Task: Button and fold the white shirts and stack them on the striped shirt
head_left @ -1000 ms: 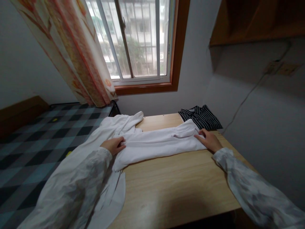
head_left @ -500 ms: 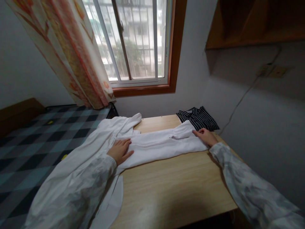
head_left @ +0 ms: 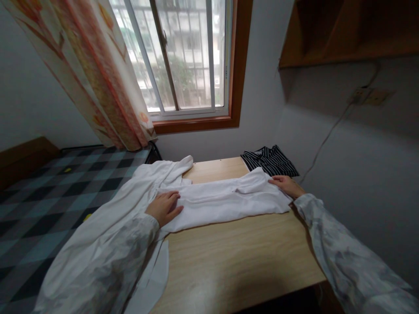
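Observation:
A white shirt lies partly on the wooden table, its body hanging over the left edge. One sleeve stretches across the tabletop to the right, slightly wrinkled near the cuff. My left hand rests flat, fingers apart, where the sleeve meets the body. At the sleeve's far right end, my right hand pinches the cuff edge between thumb and fingers; part of the grip is hidden. Just behind the cuff lies a folded black-and-white striped garment.
The wooden table reaches the wall under a window. To the left stands a bed with a checked cover, a patterned curtain hanging beyond it. A wooden shelf and a cable are on the right wall.
My right hand has moved slightly to the right with the cuff, and the sleeve lies a little more stretched out. My left hand stays in place on the shirt.

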`<state>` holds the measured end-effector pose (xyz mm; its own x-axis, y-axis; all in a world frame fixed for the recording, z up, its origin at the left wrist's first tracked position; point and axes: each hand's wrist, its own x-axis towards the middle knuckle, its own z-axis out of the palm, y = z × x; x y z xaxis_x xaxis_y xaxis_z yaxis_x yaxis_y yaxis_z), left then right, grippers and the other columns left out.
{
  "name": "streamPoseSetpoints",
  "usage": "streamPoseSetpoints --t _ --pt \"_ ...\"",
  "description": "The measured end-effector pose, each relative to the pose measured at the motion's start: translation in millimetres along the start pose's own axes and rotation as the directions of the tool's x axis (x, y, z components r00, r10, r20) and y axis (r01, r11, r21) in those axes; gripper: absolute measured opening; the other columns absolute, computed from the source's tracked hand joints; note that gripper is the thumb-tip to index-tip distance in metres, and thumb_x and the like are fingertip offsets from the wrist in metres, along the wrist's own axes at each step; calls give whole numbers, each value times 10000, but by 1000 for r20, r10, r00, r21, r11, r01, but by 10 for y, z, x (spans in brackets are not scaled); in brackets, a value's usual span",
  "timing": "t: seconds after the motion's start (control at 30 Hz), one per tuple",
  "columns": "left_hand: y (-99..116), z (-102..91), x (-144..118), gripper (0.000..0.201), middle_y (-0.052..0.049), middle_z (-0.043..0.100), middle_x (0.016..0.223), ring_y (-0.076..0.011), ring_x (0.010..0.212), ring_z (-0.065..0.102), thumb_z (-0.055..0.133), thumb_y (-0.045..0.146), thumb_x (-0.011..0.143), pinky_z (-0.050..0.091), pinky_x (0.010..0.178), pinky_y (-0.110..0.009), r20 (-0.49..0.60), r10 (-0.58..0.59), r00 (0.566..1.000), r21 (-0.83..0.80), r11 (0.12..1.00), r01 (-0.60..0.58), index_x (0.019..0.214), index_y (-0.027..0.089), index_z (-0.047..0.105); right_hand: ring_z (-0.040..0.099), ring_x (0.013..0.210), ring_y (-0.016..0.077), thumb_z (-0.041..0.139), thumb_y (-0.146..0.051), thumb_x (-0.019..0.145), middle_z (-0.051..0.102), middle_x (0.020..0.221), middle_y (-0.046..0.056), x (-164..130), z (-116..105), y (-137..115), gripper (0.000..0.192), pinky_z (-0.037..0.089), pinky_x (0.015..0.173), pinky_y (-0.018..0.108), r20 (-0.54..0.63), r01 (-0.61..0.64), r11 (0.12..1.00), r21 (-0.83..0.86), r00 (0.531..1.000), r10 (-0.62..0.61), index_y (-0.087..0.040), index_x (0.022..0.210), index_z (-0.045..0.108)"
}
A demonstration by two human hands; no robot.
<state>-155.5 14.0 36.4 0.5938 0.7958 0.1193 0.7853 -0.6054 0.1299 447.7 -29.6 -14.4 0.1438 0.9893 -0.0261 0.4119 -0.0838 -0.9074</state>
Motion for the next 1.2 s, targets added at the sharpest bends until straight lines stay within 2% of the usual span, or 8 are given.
streamPoseSetpoints --t 0.17,0.33,0.63,0.73,0.83,0.97,1.1,1.2 --pt "120 1 -1 438 -147 623 1515 -326 1337 621 525 507 1013 455 1180 -478 61 59 996 -52 997 -56 1303 205 652 747 801 276 750 -593 763 832 902 103 -293 -316 325 465 574 697 346 -221 -66 997 -43 974 55 -178 960 826" --pt "244 91 92 341 -147 647 1434 -301 1182 676 464 451 1034 522 1067 -450 78 116 990 -95 990 -109 1181 210 654 741 781 296 667 -615 816 804 811 112 -597 -535 533 482 524 686 354 -298 -172 939 -297 951 80 -173 925 827" --pt "246 -54 216 290 -106 748 996 -300 970 668 490 441 986 487 929 -417 132 19 991 -6 1000 -18 958 230 687 709 828 289 573 -564 924 787 925 125 -761 -620 570 405 488 723 366 -383 -228 778 -586 924 -18 -220 1023 763" --pt "168 -133 192 239 -96 761 967 -302 932 672 541 411 930 463 921 -421 136 -22 990 0 1000 22 950 234 700 687 1004 353 583 -502 929 772 1070 182 -771 -637 384 390 526 900 460 -368 -129 698 -704 907 -203 -185 1096 737" --pt "125 -202 167 220 -67 753 913 -268 831 658 584 427 887 455 850 -388 156 -102 983 -11 994 105 918 243 702 623 1231 395 566 -476 972 715 1294 203 -807 -460 61 448 468 1105 549 -246 114 644 -757 863 -441 -179 1283 691" --pt "164 -220 122 358 -42 707 811 -232 725 612 578 585 893 417 702 -335 231 -223 947 -35 971 237 839 246 680 547 1424 364 573 -476 1025 609 1530 152 -896 88 -305 504 405 1236 550 14 425 609 -669 827 -562 -225 1461 604" --pt "160 -170 52 446 -40 640 815 -204 706 570 659 658 800 425 691 -323 291 -111 950 -132 979 155 702 225 614 465 1537 331 557 -484 1059 518 1650 119 -913 578 -308 572 372 1286 558 161 546 586 -599 798 -580 -265 1585 504" --pt "98 -136 -19 413 -34 607 836 -195 737 575 676 616 772 453 708 -313 296 -45 954 -261 957 126 691 215 616 462 1550 321 509 -507 1082 498 1669 134 -859 717 -133 601 376 1288 571 170 530 601 -599 817 -551 -264 1630 460"
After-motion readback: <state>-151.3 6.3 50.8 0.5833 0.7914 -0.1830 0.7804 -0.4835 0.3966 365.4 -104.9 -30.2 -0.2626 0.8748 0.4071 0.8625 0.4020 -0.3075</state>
